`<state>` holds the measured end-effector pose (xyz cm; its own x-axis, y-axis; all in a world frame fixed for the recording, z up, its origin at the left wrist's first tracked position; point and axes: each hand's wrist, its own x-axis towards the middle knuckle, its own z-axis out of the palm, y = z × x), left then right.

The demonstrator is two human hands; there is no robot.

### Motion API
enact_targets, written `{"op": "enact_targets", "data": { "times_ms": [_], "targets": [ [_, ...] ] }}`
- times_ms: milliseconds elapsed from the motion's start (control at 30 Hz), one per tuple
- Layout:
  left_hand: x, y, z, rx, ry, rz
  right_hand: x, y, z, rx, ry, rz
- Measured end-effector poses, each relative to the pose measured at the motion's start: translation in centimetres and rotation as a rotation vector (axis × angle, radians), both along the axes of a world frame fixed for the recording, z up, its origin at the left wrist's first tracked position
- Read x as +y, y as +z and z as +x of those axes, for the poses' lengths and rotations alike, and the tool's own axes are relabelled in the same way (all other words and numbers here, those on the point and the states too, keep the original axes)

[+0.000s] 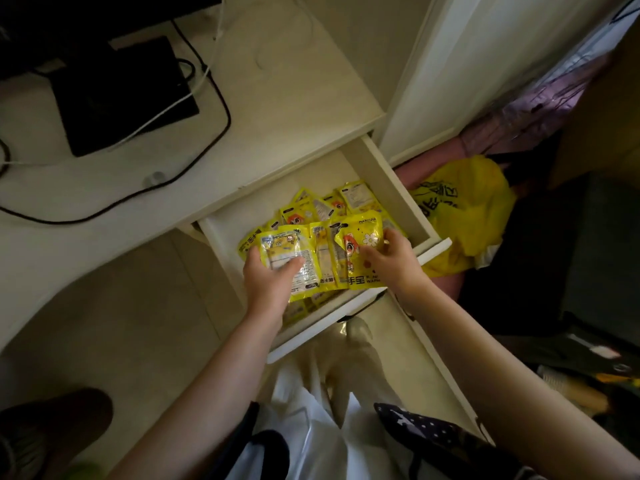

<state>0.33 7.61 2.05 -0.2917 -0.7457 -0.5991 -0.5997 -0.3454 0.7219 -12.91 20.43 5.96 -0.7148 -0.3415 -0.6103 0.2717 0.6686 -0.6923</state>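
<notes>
A white drawer (377,168) stands pulled out from under the desk and holds several yellow packets (322,209) with a cartoon face printed on them. My left hand (268,275) grips the lower left of a fanned bunch of these packets (323,261), thumb on top of a label. My right hand (391,258) pinches the right edge of the front packet (360,244) of the same bunch, which shows a white flower. The bunch is held over the drawer's front half.
A white desk top (277,98) carries a black flat box (121,95) with black and white cables (207,98). A yellow plastic bag (464,209) lies on the floor right of the drawer. A white door (467,64) stands beyond. Dark shoes (55,431) sit at lower left.
</notes>
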Motion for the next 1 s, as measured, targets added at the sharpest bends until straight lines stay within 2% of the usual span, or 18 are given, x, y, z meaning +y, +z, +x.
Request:
{"op": "enact_targets", "data": {
  "times_ms": [367, 733, 833, 1000],
  "targets": [
    [-0.7, -4.2, -11.0, -0.1, 0.243, 0.048, -4.7, -5.5, -13.2, -0.067, 0.193, 0.04],
    [-1.2, -9.7, -17.1, -0.169, 0.23, 0.067, -10.9, -11.7, -18.8, -0.1, 0.373, 0.123],
    [-0.8, -11.1, -16.9, -0.166, 0.181, 0.076, -11.6, -12.4, -18.6, -0.195, 0.299, 0.074],
    [-0.7, -12.3, -16.1, -0.186, 0.189, 0.11, -12.5, -12.3, -19.1, -0.419, 0.172, -0.131]
  ]
}}
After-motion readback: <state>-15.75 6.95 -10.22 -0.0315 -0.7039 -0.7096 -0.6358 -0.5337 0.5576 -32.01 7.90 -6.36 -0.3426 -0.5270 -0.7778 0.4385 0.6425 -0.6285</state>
